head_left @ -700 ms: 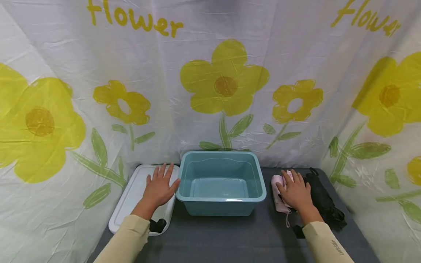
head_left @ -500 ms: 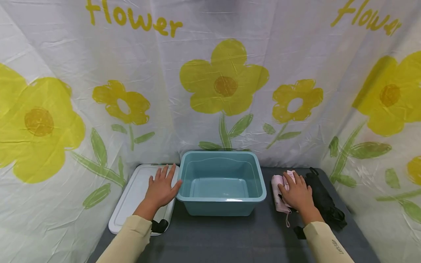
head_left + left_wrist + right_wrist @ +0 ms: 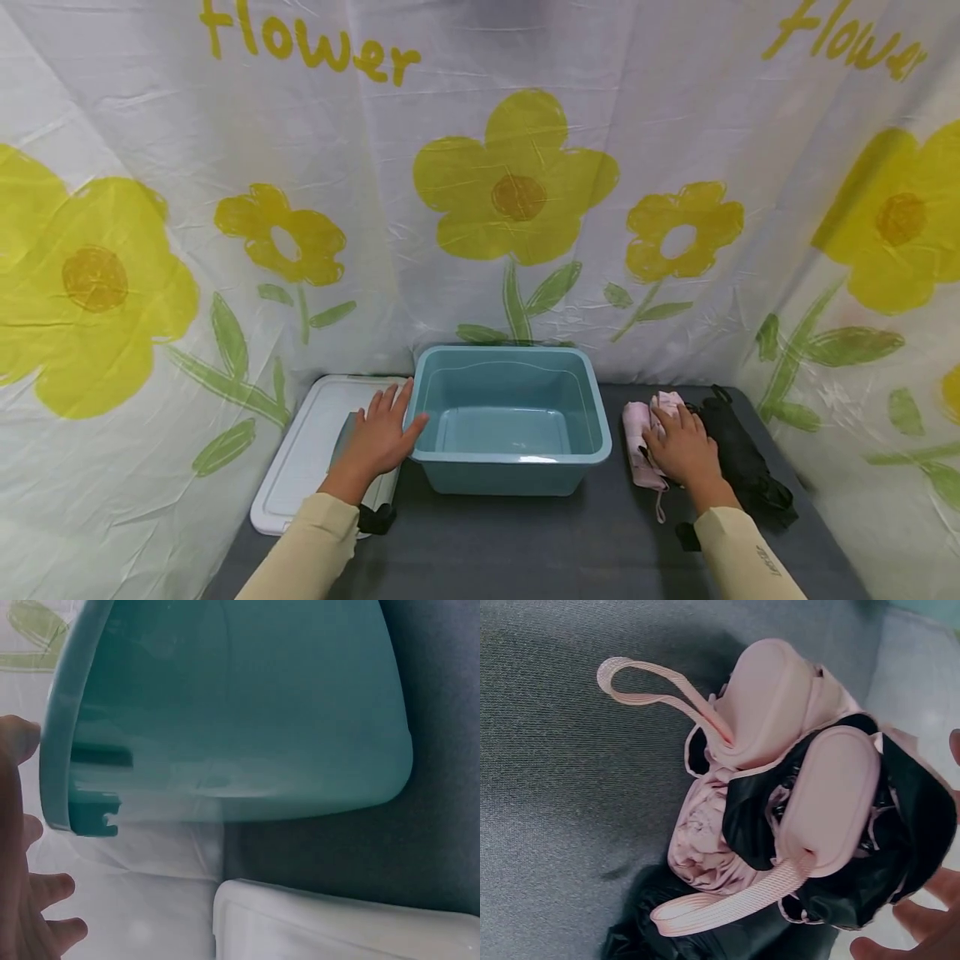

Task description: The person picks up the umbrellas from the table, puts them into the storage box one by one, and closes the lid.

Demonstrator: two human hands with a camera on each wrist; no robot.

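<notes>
A light blue plastic tub stands upright at the back middle of the dark table, with nothing inside. My left hand is spread beside its left rim; in the left wrist view the thumb lies close to the rim, and contact is unclear. On the right, two folded pink umbrellas lie side by side, their wrist loops showing in the right wrist view. Over the inner one my right hand rests, fingers loosely bent; it hides much of it.
A folded black umbrella lies right of the pink ones. To the left of the tub is a flat white lid, partly under my left arm. A white curtain with yellow flowers hangs behind and on both sides.
My left hand has moved right, from above the white lid to the tub's left rim. My right hand has shifted only slightly over the pink umbrella. The tub stays in place.
</notes>
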